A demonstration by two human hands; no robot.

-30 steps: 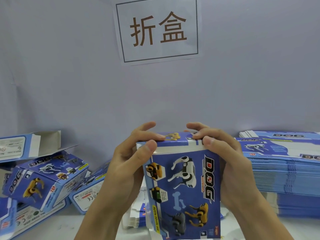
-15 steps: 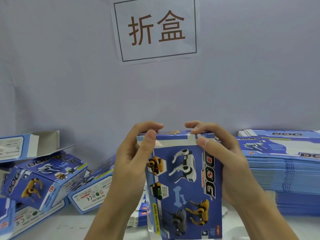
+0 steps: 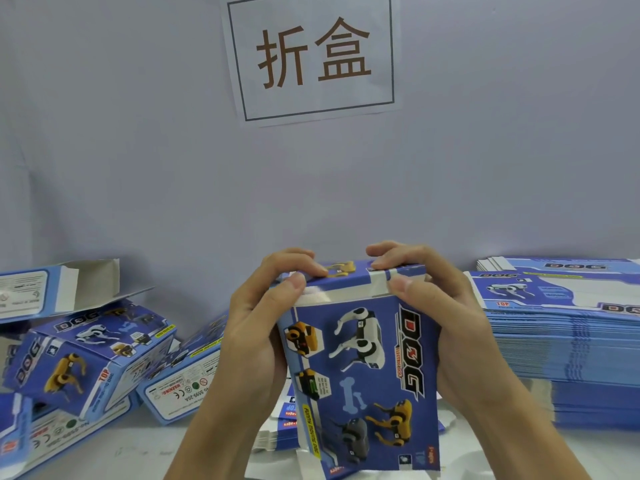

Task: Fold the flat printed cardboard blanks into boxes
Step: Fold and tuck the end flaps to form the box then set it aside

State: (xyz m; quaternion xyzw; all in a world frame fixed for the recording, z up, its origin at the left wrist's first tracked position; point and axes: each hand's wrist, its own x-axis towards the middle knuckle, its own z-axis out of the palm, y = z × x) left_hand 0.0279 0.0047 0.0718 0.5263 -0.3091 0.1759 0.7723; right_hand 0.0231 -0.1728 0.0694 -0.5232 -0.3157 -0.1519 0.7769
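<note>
Here, left hand (image 3: 258, 327) and right hand (image 3: 446, 327) gripping the upright box (image 3: 363, 375), curled fingers (image 3: 298, 263) clamped on its top flap (image 3: 349, 275).

— What's printed on the box (image 3: 363, 368) between the fingers (image 3: 294, 261) of the two hands?

— Deep blue, with a white robot dog just below the fingertips, yellow and grey ones lower down, a pale blue bone, and black "DOG" lettering edged in white beside the right hand (image 3: 446, 327). A yellow strip runs under the left hand (image 3: 256, 327).

— And the rest?

— The folded boxes (image 3: 93, 358) left of the fingers match, with white label panels. The stack of blanks (image 3: 568, 341) to their right is blue with white. The sign (image 3: 311, 57) above has brown characters on white.
</note>
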